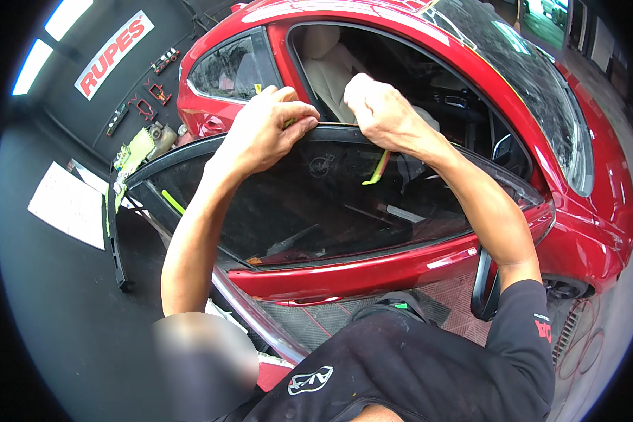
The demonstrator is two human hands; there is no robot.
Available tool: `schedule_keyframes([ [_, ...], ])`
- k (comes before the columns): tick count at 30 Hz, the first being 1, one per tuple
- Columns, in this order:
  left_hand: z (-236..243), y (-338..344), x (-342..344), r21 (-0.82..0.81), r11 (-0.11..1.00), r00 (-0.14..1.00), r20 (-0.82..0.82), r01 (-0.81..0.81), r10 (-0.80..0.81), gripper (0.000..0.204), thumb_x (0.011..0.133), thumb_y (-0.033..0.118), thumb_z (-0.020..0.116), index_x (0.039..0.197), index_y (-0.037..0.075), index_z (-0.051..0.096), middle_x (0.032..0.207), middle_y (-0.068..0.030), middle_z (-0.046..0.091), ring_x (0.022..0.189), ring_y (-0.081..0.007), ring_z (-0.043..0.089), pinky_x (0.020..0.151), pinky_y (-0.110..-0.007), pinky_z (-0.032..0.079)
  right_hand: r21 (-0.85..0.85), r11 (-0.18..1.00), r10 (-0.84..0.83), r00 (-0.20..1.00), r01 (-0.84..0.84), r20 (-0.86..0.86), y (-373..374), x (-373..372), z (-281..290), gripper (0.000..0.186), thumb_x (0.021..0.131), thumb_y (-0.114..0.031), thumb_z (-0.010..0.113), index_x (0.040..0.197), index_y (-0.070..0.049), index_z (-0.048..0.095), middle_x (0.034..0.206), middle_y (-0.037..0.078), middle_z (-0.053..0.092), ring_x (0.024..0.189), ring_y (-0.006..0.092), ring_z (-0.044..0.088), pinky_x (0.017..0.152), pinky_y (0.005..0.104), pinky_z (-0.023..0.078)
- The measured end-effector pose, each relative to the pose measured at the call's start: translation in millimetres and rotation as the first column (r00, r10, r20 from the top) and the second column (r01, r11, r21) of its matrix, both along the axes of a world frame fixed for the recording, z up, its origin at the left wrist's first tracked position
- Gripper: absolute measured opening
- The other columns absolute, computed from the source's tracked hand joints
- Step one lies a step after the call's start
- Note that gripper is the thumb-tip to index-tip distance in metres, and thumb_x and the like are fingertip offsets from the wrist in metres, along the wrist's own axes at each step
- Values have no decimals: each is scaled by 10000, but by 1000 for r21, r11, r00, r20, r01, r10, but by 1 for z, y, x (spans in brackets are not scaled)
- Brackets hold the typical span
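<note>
Your forearms rise from your black shirt over the open red car door (373, 271). Both hands sit on the black top edge of the window frame (330, 130): your left hand (267, 126) is closed, pinching yellow-green masking tape (289, 121) against it, and your right hand (376, 109) is curled over the frame, fingers pressing down. A loose tape end (377, 169) hangs below your right hand. Keep the tape taut and follow the edge. Beyond lies the beige seat (330, 67).
</note>
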State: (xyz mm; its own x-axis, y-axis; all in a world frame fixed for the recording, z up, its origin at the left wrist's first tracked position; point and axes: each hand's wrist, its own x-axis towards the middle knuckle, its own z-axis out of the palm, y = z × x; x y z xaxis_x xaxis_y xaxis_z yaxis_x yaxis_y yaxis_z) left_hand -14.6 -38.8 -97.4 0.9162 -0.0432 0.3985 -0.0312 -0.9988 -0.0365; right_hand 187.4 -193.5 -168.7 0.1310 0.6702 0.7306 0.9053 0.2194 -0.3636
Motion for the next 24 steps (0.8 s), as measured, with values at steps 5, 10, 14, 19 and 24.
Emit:
schedule_keyframes([
  [5,15,0,15,-89,992,981,-165,89,-103,140,994,163,711,1055,40,736,928,-102,641,967,-294,623,876,-417,505,81,992,-64,949,94,-310,-23,-2,8,252,1062,-200,535,997,19,639,883,229,694,858,410,731,797,479,585],
  [10,14,-20,24,425,886,979,-157,185,-129,114,874,97,695,963,62,633,964,-93,598,1008,-274,628,926,-444,502,89,974,-183,956,208,-229,-38,6,-4,218,1046,-212,557,976,-16,621,902,223,711,883,427,739,788,493,594],
  [14,8,-22,33,635,740,975,-167,222,-149,134,858,129,709,963,74,646,998,-83,600,1019,-259,615,923,-423,508,-27,971,-238,945,238,-227,-42,5,-22,191,1036,-204,565,1014,-23,620,949,227,720,882,456,727,798,531,597],
  [19,10,-22,38,709,646,959,-232,283,-165,181,831,161,726,960,60,650,987,-82,593,982,-247,610,909,-393,521,-5,974,-220,945,226,-243,-37,12,-39,211,1050,-216,552,1030,-16,620,945,242,717,896,462,725,804,531,595],
  [24,17,-22,38,616,741,952,-286,267,-106,170,844,148,731,936,31,647,959,-117,630,935,-288,665,830,-398,576,-16,978,-202,932,207,-302,-38,11,-38,233,1066,-218,531,1036,-6,624,956,243,724,910,460,728,833,534,587],
])
